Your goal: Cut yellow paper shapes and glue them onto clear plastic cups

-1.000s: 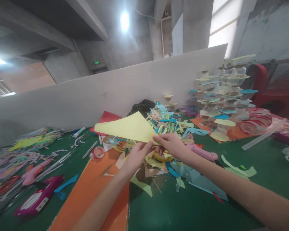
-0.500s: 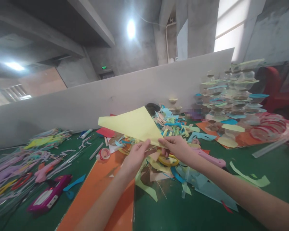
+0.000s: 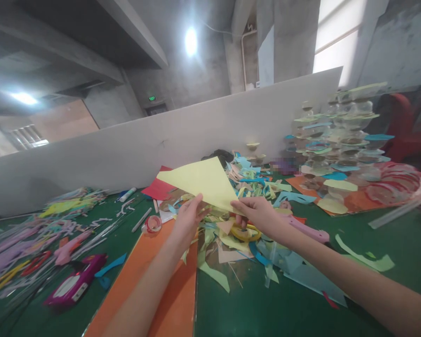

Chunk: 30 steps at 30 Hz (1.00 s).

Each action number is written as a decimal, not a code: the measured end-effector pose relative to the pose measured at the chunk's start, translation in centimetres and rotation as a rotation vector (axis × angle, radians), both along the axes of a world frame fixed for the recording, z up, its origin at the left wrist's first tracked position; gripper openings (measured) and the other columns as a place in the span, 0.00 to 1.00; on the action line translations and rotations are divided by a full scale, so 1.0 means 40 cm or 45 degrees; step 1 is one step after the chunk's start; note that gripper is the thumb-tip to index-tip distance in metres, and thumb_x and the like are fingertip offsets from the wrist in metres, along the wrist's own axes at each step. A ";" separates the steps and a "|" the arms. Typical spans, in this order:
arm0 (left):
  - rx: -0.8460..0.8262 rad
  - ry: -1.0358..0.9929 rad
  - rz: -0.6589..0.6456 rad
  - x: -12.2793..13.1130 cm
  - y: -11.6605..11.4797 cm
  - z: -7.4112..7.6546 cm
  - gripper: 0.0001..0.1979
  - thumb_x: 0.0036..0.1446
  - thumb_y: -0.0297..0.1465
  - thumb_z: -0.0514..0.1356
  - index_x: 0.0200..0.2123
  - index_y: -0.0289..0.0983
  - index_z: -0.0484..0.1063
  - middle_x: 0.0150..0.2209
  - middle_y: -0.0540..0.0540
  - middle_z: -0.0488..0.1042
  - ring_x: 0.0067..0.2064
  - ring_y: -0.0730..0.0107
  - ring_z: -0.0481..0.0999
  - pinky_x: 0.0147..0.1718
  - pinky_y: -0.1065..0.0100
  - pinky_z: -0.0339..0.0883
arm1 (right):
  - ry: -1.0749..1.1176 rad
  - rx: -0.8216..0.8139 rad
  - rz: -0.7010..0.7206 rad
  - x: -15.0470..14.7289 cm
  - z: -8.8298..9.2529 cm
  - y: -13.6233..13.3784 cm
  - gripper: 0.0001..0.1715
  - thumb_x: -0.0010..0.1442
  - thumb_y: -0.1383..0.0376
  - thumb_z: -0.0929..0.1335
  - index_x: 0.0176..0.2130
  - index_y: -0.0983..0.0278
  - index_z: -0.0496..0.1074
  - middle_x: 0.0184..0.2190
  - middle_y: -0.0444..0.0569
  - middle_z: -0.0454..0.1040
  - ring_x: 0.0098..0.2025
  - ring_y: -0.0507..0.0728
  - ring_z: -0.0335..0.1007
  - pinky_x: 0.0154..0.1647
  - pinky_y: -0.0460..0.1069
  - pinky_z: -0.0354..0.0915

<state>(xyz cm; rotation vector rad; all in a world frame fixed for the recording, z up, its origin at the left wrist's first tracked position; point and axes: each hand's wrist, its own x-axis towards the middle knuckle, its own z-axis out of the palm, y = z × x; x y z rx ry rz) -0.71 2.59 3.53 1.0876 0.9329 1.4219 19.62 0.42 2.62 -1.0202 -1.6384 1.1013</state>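
Observation:
A pale yellow sheet of paper (image 3: 205,180) is held up between both hands, above a heap of paper scraps. My left hand (image 3: 189,217) pinches its lower edge, thumb on top and fingers beneath. At the sheet's lower right corner, my right hand (image 3: 254,213) grips with thumb and forefinger. Just below the right hand lie yellow-handled scissors (image 3: 245,232), partly covered by scraps. An orange board (image 3: 161,285) lies under my left forearm.
Coloured paper scraps (image 3: 252,175) pile up at centre. At left are a pink glue gun (image 3: 65,250), a magenta device (image 3: 75,281) and a tape roll (image 3: 152,224). Stacked clear cups with paper (image 3: 347,140) stand at right. A white partition (image 3: 126,140) runs behind the green table (image 3: 231,309).
My left hand has slid leftward and up along the paper's lower edge, away from the right hand. The sheet's left tip has shifted right, uncovering more red paper. The right hand stays put.

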 end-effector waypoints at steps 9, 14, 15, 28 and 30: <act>-0.056 -0.176 0.157 -0.028 0.012 0.030 0.05 0.54 0.31 0.65 0.31 0.36 0.73 0.29 0.49 0.77 0.29 0.74 0.75 0.34 0.69 0.70 | -0.027 0.018 -0.029 0.001 0.007 -0.007 0.27 0.63 0.49 0.64 0.20 0.61 0.69 0.21 0.46 0.75 0.23 0.53 0.70 0.29 0.48 0.66; -0.063 -0.243 0.323 -0.109 0.036 0.058 0.07 0.56 0.29 0.62 0.27 0.37 0.68 0.24 0.52 0.74 0.26 0.75 0.74 0.31 0.72 0.69 | -0.037 0.035 -0.034 0.019 0.009 -0.011 0.27 0.62 0.48 0.65 0.19 0.61 0.67 0.19 0.46 0.74 0.22 0.54 0.70 0.27 0.48 0.65; -0.066 -0.255 0.348 -0.119 0.041 0.059 0.07 0.56 0.29 0.62 0.27 0.37 0.68 0.24 0.53 0.73 0.26 0.75 0.74 0.31 0.72 0.69 | -0.038 0.032 -0.030 0.019 0.008 -0.012 0.27 0.62 0.48 0.65 0.19 0.61 0.67 0.19 0.45 0.74 0.22 0.54 0.70 0.27 0.48 0.65; -0.067 -0.388 0.714 -0.249 0.077 0.089 0.09 0.59 0.23 0.55 0.28 0.36 0.71 0.24 0.53 0.73 0.23 0.81 0.69 0.27 0.77 0.66 | -0.013 -0.014 -0.026 0.033 0.023 -0.015 0.27 0.60 0.47 0.67 0.19 0.61 0.67 0.19 0.46 0.73 0.23 0.54 0.70 0.28 0.47 0.66; -0.062 -0.367 0.730 -0.244 0.074 0.084 0.09 0.59 0.23 0.54 0.28 0.37 0.71 0.27 0.52 0.75 0.24 0.81 0.70 0.29 0.76 0.67 | 0.002 -0.022 -0.059 0.041 0.031 -0.014 0.27 0.59 0.46 0.67 0.19 0.61 0.68 0.20 0.47 0.74 0.24 0.54 0.70 0.26 0.47 0.65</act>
